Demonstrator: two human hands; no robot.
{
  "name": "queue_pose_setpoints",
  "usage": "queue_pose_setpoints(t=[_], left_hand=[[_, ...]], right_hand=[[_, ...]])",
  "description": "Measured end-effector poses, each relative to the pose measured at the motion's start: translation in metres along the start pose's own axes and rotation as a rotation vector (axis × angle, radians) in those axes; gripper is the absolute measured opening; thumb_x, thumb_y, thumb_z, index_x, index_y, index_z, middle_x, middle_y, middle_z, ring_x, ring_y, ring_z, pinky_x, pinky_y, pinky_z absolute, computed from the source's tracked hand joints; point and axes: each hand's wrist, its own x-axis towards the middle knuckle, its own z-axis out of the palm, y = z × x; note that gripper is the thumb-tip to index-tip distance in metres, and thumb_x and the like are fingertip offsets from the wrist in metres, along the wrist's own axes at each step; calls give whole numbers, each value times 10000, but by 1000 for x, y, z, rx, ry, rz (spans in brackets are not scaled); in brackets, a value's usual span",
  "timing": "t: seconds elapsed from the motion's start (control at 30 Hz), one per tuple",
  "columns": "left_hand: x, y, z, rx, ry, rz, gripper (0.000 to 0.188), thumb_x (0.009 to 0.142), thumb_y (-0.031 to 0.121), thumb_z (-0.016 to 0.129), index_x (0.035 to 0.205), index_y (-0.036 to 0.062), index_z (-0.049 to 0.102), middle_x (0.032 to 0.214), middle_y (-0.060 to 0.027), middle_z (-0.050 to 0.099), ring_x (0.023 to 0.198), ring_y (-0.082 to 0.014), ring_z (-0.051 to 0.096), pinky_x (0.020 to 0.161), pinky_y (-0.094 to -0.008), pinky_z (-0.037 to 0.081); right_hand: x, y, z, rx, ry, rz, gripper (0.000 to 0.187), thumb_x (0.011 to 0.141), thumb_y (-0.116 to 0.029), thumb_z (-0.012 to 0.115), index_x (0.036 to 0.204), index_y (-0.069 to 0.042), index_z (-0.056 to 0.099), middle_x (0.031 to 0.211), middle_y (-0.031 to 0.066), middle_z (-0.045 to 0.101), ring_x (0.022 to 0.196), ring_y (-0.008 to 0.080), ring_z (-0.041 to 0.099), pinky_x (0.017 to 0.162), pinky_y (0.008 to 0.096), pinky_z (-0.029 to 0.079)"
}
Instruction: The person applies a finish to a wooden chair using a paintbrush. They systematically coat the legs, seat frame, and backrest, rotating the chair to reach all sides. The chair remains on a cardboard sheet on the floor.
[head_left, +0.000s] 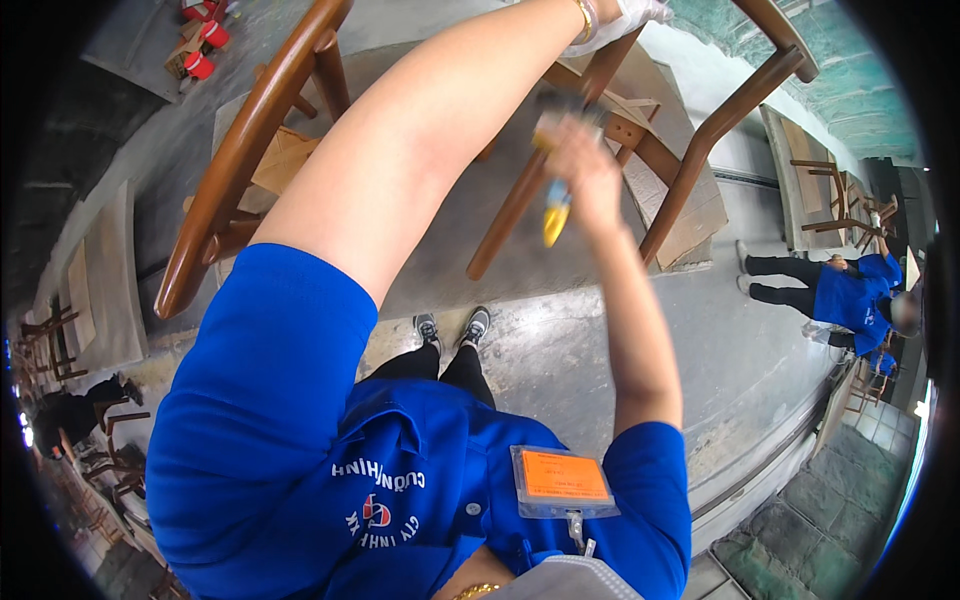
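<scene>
A brown wooden chair frame (695, 165) stands before me, its curved rails to the left and right and a leg pointing toward me. My left hand (622, 22), in a whitish glove, is at the top edge, closed over a chair part; its fingers are partly cut off. My right hand (582, 170) is blurred by motion and closed around what looks like a paintbrush (556, 215) with a blue and yellow handle. The brush's dark far end is smeared beside the chair's joint, so I cannot tell whether it touches the wood.
Cardboard (690, 225) lies under the chair on a grey work surface. At right, a person in blue (850, 300) stands by another chair. Red buckets (200, 66) are at the far left. Green sheeting (860, 70) hangs at upper right; more chairs (115, 455) stand at lower left.
</scene>
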Motion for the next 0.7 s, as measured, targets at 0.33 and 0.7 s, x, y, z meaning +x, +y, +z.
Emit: queue_pose_setpoints(t=[0.33, 0.7], left_hand=[[-8, -32, 23, -7, -54, -27, 618, 936, 563, 786, 1260, 37, 781, 1282, -112, 762, 1159, -264, 699, 1035, -365, 517], [-61, -70, 49, -85, -169, -211, 441, 940, 437, 808, 1163, 56, 815, 1187, -81, 780, 1121, -211, 675, 1008, -342, 496]], right_hand=[[0, -8, -20, 362, -30, 240, 144, 796, 72, 638, 804, -64, 685, 1349, 125, 759, 1316, 321, 687, 1124, 417, 540], [-243, -133, 83, 602, -743, 731, 172, 861, 4, 691, 913, -147, 757, 1528, 15, 658, 1393, 237, 613, 1103, 447, 540]])
